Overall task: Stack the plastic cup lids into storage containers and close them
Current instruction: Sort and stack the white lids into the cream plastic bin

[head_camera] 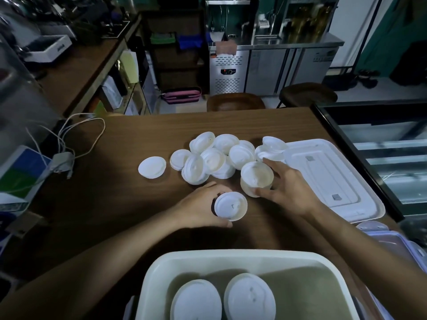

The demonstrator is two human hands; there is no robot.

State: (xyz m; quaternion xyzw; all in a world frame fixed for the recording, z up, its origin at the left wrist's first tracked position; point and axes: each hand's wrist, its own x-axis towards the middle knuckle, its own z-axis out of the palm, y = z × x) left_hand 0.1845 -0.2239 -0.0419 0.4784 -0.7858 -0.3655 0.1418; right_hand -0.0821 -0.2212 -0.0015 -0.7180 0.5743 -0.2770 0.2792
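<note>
On wooden table (129, 204), left hand (198, 206) around single lid (231, 206), right hand (288, 190) around stack (256, 179).

The cup lids (215, 155) are white. The bench (138, 215) is brown with a wood-grain pattern. The storage container (231, 255) is off-white. The flat container cover (335, 176) is white. The cables (87, 125) are white. The box (20, 172) carries blue and green panels.
</note>
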